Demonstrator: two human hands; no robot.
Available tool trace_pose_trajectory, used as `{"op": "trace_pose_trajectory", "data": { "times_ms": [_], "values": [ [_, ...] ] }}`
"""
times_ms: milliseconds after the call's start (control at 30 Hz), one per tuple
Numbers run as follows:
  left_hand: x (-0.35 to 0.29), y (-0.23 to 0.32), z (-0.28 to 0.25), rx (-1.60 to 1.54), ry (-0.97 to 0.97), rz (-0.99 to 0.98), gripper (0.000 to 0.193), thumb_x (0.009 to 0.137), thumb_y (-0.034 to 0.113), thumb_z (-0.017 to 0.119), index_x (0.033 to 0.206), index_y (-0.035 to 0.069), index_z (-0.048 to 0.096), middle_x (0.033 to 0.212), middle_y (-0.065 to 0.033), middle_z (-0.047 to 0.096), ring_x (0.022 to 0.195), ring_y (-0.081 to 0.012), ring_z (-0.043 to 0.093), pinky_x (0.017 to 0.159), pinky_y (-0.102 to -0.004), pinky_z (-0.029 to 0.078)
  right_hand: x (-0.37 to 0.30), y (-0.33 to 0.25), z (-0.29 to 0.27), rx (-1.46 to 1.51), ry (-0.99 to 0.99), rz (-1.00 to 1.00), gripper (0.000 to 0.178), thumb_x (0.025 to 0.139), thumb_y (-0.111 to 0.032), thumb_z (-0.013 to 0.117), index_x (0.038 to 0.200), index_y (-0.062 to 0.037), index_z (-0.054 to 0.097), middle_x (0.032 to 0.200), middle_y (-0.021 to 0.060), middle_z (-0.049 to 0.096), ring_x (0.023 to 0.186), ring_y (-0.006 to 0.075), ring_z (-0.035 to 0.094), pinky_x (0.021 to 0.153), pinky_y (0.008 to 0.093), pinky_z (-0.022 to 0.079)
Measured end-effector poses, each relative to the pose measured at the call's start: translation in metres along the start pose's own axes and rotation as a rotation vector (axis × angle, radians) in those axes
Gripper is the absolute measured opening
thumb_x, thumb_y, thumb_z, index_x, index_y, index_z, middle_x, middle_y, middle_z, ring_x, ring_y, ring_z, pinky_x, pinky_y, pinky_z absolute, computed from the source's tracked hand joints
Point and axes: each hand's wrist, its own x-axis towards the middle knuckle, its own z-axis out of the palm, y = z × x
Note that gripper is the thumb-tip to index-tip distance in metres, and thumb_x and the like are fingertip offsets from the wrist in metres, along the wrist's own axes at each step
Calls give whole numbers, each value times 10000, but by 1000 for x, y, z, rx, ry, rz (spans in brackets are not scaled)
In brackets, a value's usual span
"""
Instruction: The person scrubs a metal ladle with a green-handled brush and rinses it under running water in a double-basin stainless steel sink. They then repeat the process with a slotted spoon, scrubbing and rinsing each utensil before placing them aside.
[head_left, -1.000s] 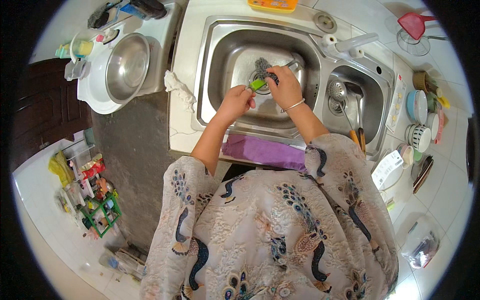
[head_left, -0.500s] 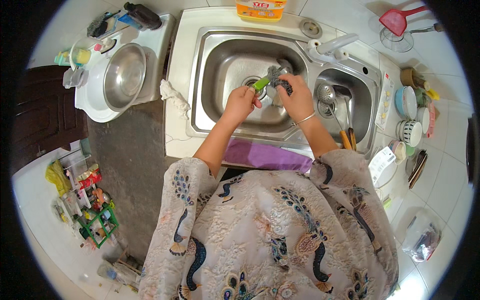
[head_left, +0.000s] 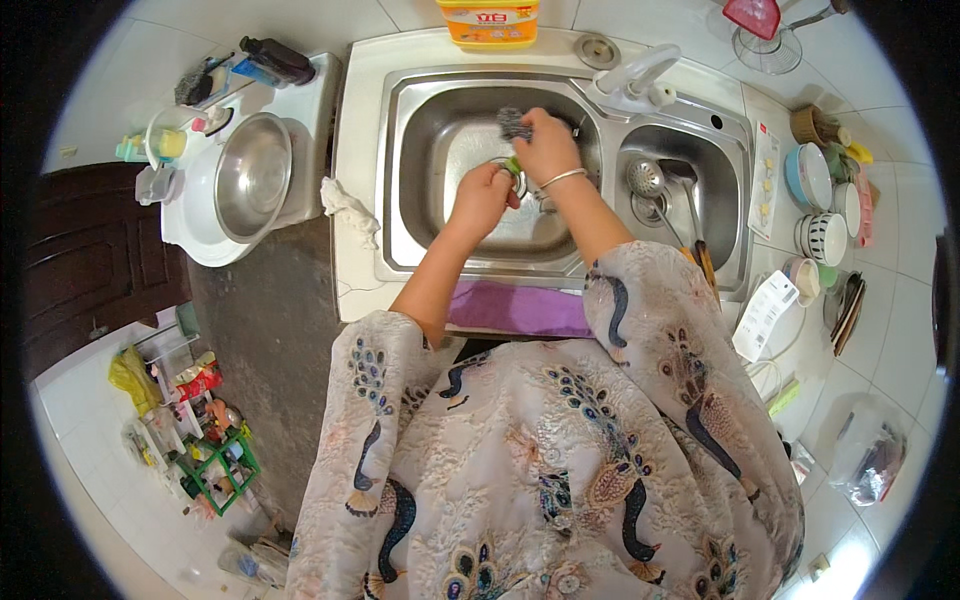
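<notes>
Over the large left basin of the steel sink [head_left: 392, 160], my left hand [head_left: 484, 198] is closed around a utensil with a bright green handle [head_left: 514, 165]. Only a short green piece of it shows; the rest is hidden behind my hands, so its kind is unclear. My right hand [head_left: 548, 148], with a bracelet at the wrist, is closed on a grey steel wool scrubber [head_left: 513, 123]. That hand sits just beyond and to the right of the left one, close against the green handle. Below them the drain is partly covered by my hands.
A skimmer [head_left: 646, 180] and another long-handled utensil lean in the small right basin. The white faucet [head_left: 640, 75] stands behind the divider. A yellow tub [head_left: 490, 22] is at the back, a white rag [head_left: 348, 210] at left, a purple cloth [head_left: 520, 308] in front, stacked bowls [head_left: 808, 178] at right.
My right hand has moved left and up with the scrubber, its forearm now slanting inward across the sink. Less of the green handle shows. My left hand stays nearly in place.
</notes>
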Motion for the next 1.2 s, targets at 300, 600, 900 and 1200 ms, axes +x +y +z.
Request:
{"op": "trace_pose_trajectory", "data": {
  "times_ms": [300,600,900,1200],
  "values": [
    [-7,-1,13,-81,61,-33,260,878,151,398,789,-30,561,659,-97,611,567,-151,562,543,-305,441,-35,-10,-14,185,-116,-95,283,721,-121,647,979,-56,550,925,185,563,894,366,552,804,403,450],
    [-6,6,15,-132,25,-105,236,857,144,400,778,-7,562,620,-82,615,515,-118,486,512,-277,398,-56,52,-22,201,62,15,315,705,-65,635,999,-33,526,958,179,578,921,335,565,821,392,453],
    [-5,8,25,-202,12,-141,210,900,157,414,825,15,549,637,-70,575,433,-69,379,382,-219,281,-45,36,-6,301,36,-199,337,723,-161,679,1028,-32,617,977,178,572,930,329,549,820,366,448],
    [0,10,26,-186,17,-99,215,903,172,426,812,18,545,621,-43,533,482,-79,407,418,-222,298,-49,12,-31,638,173,85,314,712,-99,656,1007,-20,581,877,178,603,774,316,604,738,351,484]
  ]
}}
